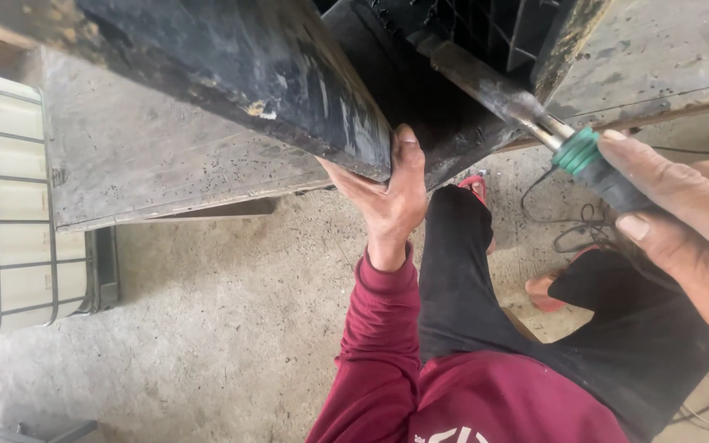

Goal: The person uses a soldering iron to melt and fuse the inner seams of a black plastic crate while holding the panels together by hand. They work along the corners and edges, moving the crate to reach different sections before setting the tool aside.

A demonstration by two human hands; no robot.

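Black beam (289,74) edge braced by our left hand (387,193), fingers wrapped under; our right hand (683,221) grips the green-collared tool (584,160), tip against dark metal.

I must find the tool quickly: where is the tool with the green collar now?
In the head view, the tool with the green collar is at upper right, held in the right hand, with its tip up under the dark metal beam.
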